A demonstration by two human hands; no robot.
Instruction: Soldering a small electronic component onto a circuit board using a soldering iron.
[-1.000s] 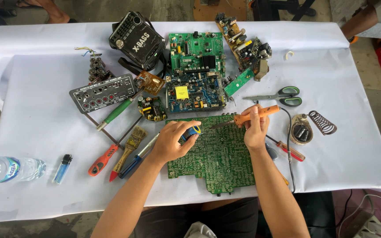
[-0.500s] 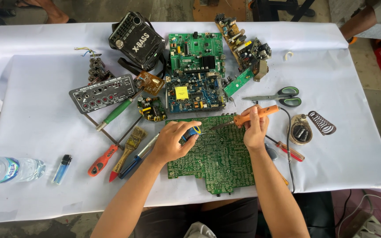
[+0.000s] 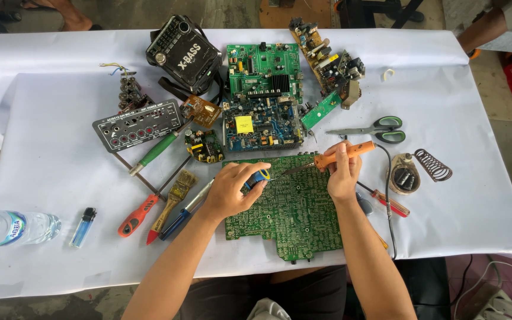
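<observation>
A large green circuit board (image 3: 291, 213) lies solder side up at the table's near edge. My left hand (image 3: 232, 189) rests on its left part and grips a blue and yellow tool (image 3: 258, 178), its tip pointing right. My right hand (image 3: 344, 172) holds an orange soldering iron (image 3: 342, 156) by the handle. The iron's metal tip points left and down to the board's top edge, close to the blue tool's tip. The iron's black cord runs down the right side of my right arm.
Behind the board lie more circuit boards (image 3: 262, 95), a black radio (image 3: 182, 50) and a grey panel (image 3: 137, 124). Screwdrivers (image 3: 134, 216) and a brush (image 3: 176, 192) lie left, scissors (image 3: 380, 127) and a coil iron stand (image 3: 431, 165) right. A water bottle (image 3: 7, 228) and a lighter (image 3: 83, 227) sit far left.
</observation>
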